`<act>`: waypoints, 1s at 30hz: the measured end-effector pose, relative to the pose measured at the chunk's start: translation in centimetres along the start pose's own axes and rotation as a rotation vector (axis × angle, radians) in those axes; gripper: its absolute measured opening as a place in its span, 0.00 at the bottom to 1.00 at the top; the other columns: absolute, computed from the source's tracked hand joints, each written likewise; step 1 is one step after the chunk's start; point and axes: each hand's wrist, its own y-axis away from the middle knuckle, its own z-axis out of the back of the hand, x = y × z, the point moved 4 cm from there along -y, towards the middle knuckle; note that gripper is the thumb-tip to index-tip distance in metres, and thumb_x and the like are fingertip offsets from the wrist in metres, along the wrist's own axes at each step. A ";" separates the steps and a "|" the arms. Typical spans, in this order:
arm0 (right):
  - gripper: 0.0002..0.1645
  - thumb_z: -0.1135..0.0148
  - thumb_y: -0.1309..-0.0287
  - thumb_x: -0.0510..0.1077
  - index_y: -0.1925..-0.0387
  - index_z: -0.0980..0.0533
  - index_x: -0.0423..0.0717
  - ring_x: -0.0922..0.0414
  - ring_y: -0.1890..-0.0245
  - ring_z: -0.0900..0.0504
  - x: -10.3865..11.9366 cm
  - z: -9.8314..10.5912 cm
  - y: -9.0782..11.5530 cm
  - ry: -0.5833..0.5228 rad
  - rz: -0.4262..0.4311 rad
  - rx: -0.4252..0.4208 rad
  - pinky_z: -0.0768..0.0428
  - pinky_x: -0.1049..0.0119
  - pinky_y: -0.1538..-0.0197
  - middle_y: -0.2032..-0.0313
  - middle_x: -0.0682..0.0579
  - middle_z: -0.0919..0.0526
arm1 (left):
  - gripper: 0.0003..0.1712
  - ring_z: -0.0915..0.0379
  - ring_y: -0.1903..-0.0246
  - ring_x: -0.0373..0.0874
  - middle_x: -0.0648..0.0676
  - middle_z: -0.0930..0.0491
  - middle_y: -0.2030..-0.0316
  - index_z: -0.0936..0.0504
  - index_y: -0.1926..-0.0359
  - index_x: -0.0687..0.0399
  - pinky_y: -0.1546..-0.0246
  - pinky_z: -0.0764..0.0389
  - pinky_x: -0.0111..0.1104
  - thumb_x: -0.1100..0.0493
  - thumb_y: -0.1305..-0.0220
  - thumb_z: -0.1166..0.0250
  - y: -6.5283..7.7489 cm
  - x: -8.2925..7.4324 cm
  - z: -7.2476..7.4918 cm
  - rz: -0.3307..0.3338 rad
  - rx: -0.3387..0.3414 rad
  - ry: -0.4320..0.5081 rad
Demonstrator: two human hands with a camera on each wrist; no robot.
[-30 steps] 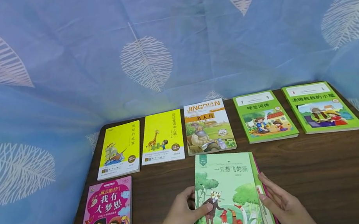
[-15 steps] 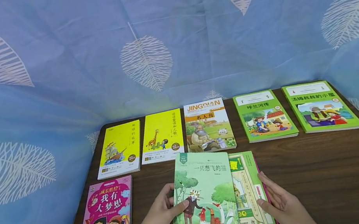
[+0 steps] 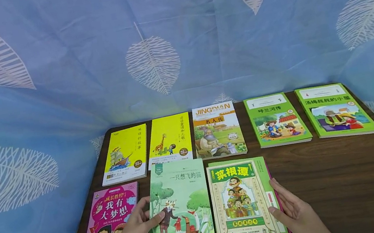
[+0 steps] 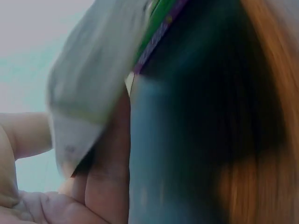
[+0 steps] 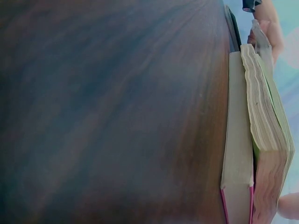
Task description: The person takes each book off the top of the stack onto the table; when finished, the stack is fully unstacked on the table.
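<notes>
In the head view, my left hand [image 3: 136, 226] grips the left edge of a light green storybook [image 3: 179, 212] with a cat on its cover, thumb on top. The left wrist view shows its fingers [image 4: 107, 172] underneath. To its right lies a green book with a yellow title [image 3: 244, 206], on top of a pink-edged book [image 5: 238, 126] seen in the right wrist view. My right hand [image 3: 297, 213] rests along the right side of that stack, fingers straight and thumb touching the top cover. Behind my left hand, a pink book [image 3: 109, 220] is partly covered.
Along the back of the dark wooden table [image 3: 350, 180] lie two yellow books, one being the giraffe book [image 3: 170, 140], then a white-topped book with a bearded man [image 3: 217, 132] and two green books, one at far right [image 3: 336, 112]. A blue leaf-patterned cloth [image 3: 198, 48] hangs behind.
My left hand has carried the cat storybook leftward off the stack, uncovering the green book with the yellow title. My right hand has stayed at the stack's right edge.
</notes>
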 end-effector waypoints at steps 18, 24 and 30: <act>0.49 0.31 0.31 0.45 0.18 0.45 0.39 0.93 0.38 0.43 -0.1 0.2 -0.2 0.022 -0.062 -0.010 0.31 0.89 0.41 0.17 0.37 0.55 | 0.42 0.11 0.53 0.55 0.67 0.15 0.47 0.45 0.26 0.71 0.57 0.10 0.47 0.57 0.27 0.32 0.8 1.7 1.7 0.032 -0.126 -0.141; 0.49 0.30 0.31 0.46 0.19 0.44 0.37 0.92 0.37 0.44 0.0 0.2 -0.2 0.030 -0.042 -0.014 0.31 0.89 0.40 0.17 0.36 0.54 | 0.39 0.13 0.56 0.51 0.65 0.15 0.49 0.33 0.31 0.73 0.60 0.12 0.43 0.59 0.34 0.26 0.6 1.5 0.9 0.048 -0.295 -0.327; 0.49 0.31 0.31 0.44 0.19 0.45 0.35 0.94 0.38 0.43 -0.1 0.2 -0.2 0.025 -0.027 -0.008 0.31 0.89 0.40 0.17 0.35 0.54 | 0.41 0.16 0.65 0.44 0.59 0.17 0.54 0.32 0.28 0.67 0.68 0.16 0.38 0.58 0.37 0.23 0.9 0.2 -0.2 0.067 -0.410 -0.540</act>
